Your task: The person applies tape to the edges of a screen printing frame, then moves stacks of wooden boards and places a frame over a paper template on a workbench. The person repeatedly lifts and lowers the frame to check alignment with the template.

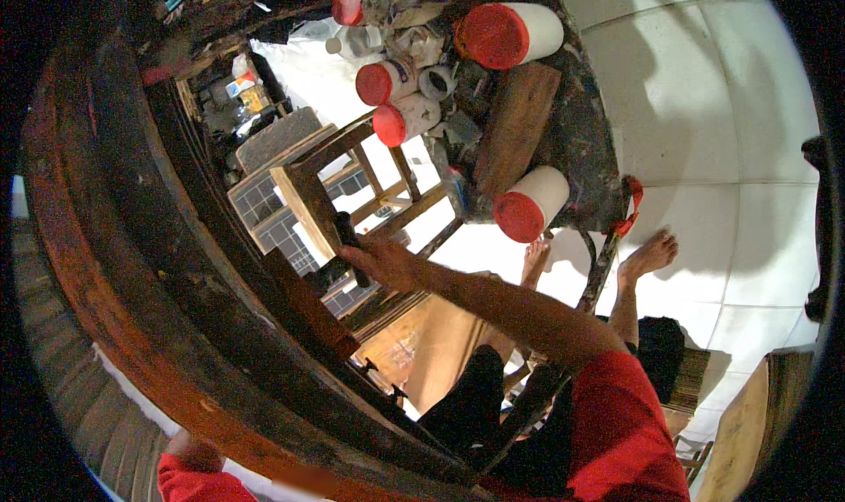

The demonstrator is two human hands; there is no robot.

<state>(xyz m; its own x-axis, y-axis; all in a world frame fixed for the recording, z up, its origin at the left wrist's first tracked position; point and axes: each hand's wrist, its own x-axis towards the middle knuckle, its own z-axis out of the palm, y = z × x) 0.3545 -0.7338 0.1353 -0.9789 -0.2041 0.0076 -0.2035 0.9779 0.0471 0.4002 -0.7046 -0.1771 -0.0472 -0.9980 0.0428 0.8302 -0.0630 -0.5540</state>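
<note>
My right hand (385,263) reaches across the middle, its fingers closed around a dark tool with a thick black bar (346,227). The tool's exact kind is unclear. It is held beside a long, dark wooden beam (211,295) that curves down the left side of the view. Behind the hand stands an open wooden frame (304,203) with crossbars. My left hand (195,452) is at the lower left, against the beam's outer side. Its fingers are hidden.
A dark worktop (585,150) beyond carries several white jars with red lids, such as one jar (541,194), and a wooden block (519,124). Bare feet (650,254) rest on the pale tiled floor (766,238). Boards (748,423) stand at the lower right.
</note>
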